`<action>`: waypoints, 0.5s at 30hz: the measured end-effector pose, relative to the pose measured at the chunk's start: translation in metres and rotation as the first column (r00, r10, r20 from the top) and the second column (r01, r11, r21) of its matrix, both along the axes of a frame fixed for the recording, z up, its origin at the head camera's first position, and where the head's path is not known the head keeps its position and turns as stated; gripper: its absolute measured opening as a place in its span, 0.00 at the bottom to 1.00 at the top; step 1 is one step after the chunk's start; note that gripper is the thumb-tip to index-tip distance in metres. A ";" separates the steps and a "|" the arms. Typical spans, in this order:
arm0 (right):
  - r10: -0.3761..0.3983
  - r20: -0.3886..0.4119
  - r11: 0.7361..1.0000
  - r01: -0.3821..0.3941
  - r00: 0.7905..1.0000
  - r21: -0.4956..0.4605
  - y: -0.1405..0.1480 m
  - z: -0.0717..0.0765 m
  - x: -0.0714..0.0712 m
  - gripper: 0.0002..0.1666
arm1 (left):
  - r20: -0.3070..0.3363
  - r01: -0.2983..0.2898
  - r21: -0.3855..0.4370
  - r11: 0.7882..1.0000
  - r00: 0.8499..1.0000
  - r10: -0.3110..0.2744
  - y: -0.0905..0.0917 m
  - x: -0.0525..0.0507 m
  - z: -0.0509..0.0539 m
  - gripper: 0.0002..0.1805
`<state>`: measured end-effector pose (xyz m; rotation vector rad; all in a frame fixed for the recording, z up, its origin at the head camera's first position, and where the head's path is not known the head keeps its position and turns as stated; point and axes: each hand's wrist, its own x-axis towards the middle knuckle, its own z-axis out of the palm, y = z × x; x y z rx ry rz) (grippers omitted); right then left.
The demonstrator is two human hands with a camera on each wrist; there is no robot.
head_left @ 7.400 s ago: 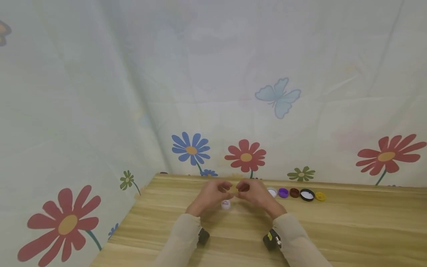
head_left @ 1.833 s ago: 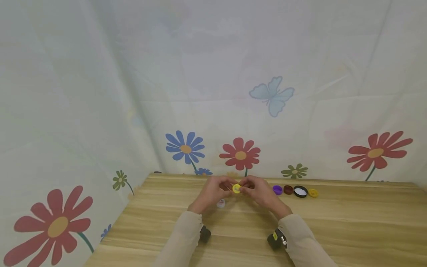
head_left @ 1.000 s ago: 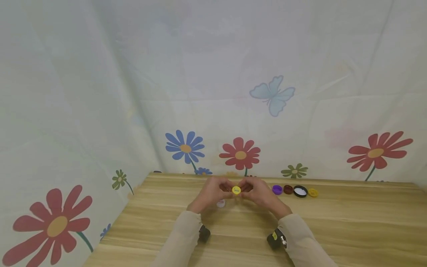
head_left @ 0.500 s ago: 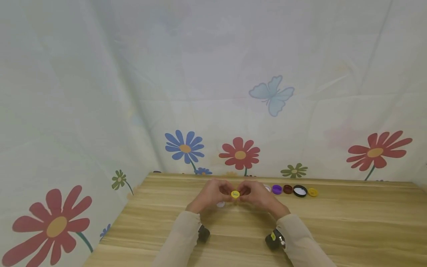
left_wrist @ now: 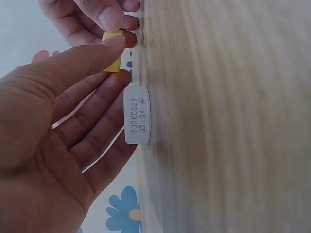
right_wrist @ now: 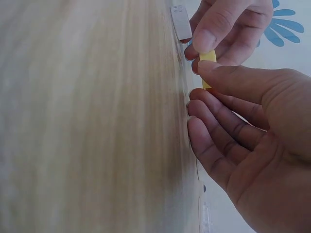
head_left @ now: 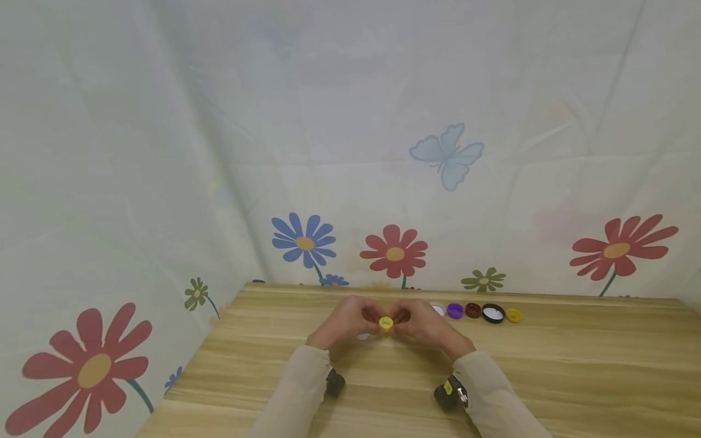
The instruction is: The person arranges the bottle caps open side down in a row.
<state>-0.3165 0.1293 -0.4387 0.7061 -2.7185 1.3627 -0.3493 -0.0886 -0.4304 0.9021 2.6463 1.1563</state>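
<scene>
In the head view a small yellow bottle cap point(head_left: 386, 323) is held between both hands, printed top facing up, close to the tabletop. My left hand point(head_left: 350, 319) pinches its left side with thumb and fingers, and my right hand point(head_left: 420, 320) pinches the right side. The left wrist view shows the cap point(left_wrist: 112, 51) edge-on, partly covered by the thumbs. A white bottle cap point(left_wrist: 137, 115) with printed digits on its side rests on the table by the left hand's lower fingers; the head view shows it partly hidden behind that hand.
Right of the hands, a row of caps lies along the table's back: white point(head_left: 438, 309), purple point(head_left: 455, 311), dark red point(head_left: 473, 311), a larger black one point(head_left: 493, 314) and yellow point(head_left: 513, 316). Behind the wooden table point(head_left: 575, 371) hangs a flowered curtain point(head_left: 350, 121).
Both hands have come slightly down and nearer the body with the yellow cap, which was barely visible between them at first. The white cap at the row's left end shows again.
</scene>
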 end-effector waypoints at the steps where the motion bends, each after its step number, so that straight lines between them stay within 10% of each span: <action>1: 0.000 0.002 1.000 0.000 1.000 0.000 0.000 0.000 0.000 0.10 | -0.002 0.002 -0.002 1.000 1.000 -0.002 0.000 0.000 0.000 0.11; 15: -0.007 0.025 1.000 0.007 1.000 0.020 0.000 -0.002 0.000 0.11 | -0.017 0.008 -0.059 0.998 1.000 -0.009 0.002 0.001 -0.001 0.10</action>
